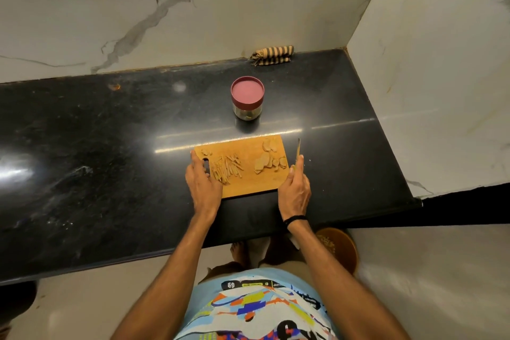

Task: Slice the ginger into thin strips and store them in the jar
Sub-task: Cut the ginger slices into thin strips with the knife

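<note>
Writing: the only print we found was on the shirt [262,309], where a black strip [254,284] carried a small logo and a line of letters too small to read. Larger black letters low on the shirt were cut off by the frame edge. The jar [247,107] stood upright on the black counter [110,146], behind the board [254,185] and apart from it, with its red lid [247,90] on. Something pale lay at the bottom of the glass, but we could not make out what. The ginger lay on the board: strips [227,167] in a loose heap toward the left, slices [266,164] toward the right, and a few more slices [269,144] at the far right corner. The left hand [202,185] rested on the board's left end, fingers loose and gripping nothing, partly covering the handle slot, thumb just beside the strips. The right hand [294,190] held the knife [297,150], fingers curled round a handle that the hand hid entirely. The blade pointed away, seen edge-on, just off the board's right edge. A dark band [295,218] circled the right wrist. A striped cloth [273,55] lay against the marble wall. On the floor a round brown thing [340,248] was half hidden by the counter edge and the right forearm, and we could not identify it.
</note>
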